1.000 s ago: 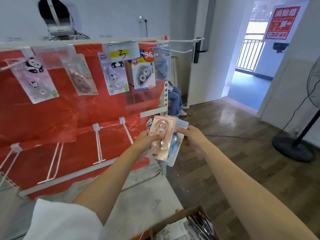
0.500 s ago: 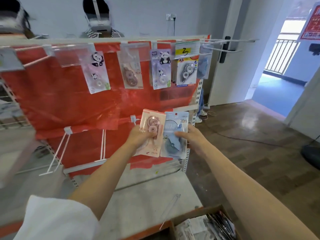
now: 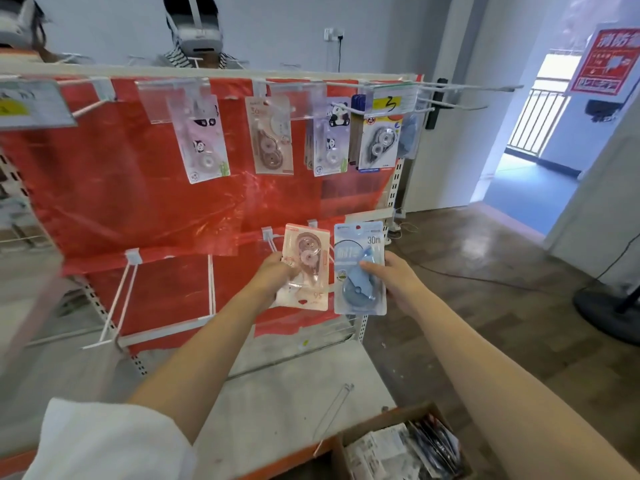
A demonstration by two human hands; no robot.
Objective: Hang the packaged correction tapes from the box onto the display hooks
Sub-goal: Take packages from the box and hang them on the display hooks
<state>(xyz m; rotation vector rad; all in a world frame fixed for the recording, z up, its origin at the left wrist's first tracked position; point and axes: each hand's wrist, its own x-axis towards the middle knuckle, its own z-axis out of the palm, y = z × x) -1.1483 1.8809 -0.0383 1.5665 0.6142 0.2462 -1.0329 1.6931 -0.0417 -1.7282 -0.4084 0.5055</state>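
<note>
While our left hand (image 3: 273, 277) grips a pink packet (image 3: 306, 268), our right hand (image 3: 394, 277) pinches a blue one (image 3: 360, 268). More packets fill the cardboard box (image 3: 398, 415).

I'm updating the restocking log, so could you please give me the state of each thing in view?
Pink correction tape pack: held upright by left hand, unhung.
Blue correction tape pack: pinched by right hand, unhung.
Top-row packs: hanging on hooks.
Lower hooks: bare.
Cardboard box: open, packs inside.

red wall sign (image 3: 604, 60), fan base (image 3: 604, 308), open doorway (image 3: 519, 161), wall socket (image 3: 330, 33)
</note>
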